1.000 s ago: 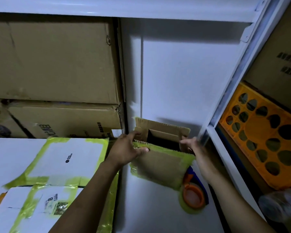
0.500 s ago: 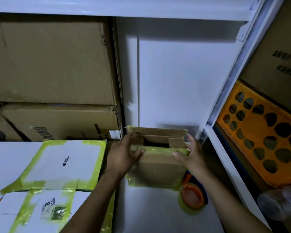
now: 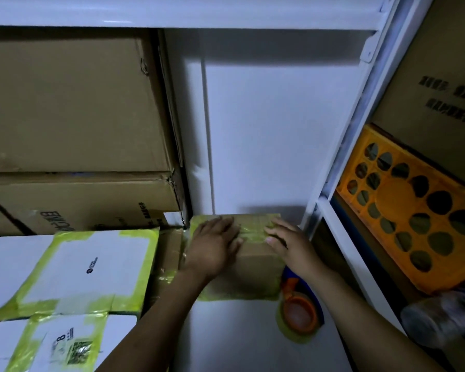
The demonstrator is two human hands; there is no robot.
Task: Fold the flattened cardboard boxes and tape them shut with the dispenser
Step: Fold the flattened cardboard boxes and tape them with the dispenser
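Atop box | left hand, right hand flat | dispenser by right edge

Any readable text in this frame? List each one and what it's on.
"8": label on the near white box.
Small logo print on the far white box: too small to read.
Dark print on the lower brown carton: blurred, unreadable.
Dark print on the right-hand carton: blurred, unreadable.

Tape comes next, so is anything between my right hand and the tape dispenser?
Nothing visible does. The right hand lies flat on the small box; the tape dispenser sits on the white shelf just beside that box, near the wrist.
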